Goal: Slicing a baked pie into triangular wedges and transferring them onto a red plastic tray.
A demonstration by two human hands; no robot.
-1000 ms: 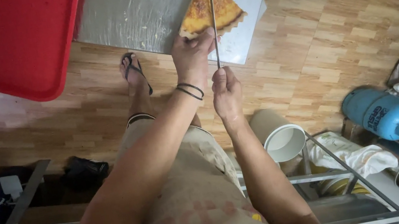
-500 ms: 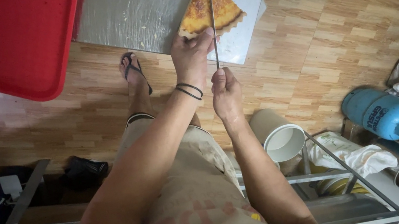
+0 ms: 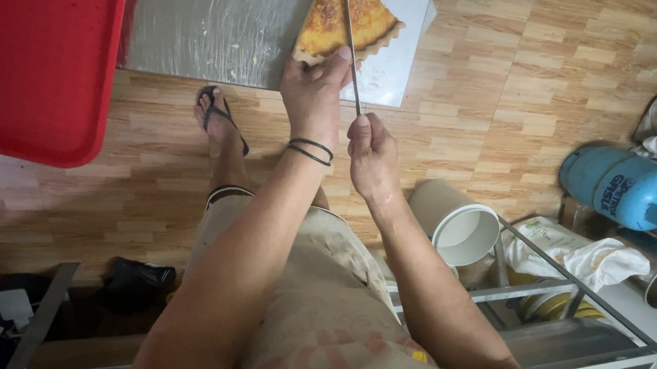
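Tart wedge [image 3: 341, 18], golden with a fluted crust, lies on the foil-covered board [image 3: 230, 23]; right hand [image 3: 371, 158] clenches the knife [image 3: 348, 30] over it, left hand [image 3: 313, 93] presses its crust edge, fingers curled.

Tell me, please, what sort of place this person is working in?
Probably a small home or backyard bakery kitchen. A fluted tart wedge is being cut with a long knife on a steel worktop; a blue gas cylinder lies on the wood-pattern floor.
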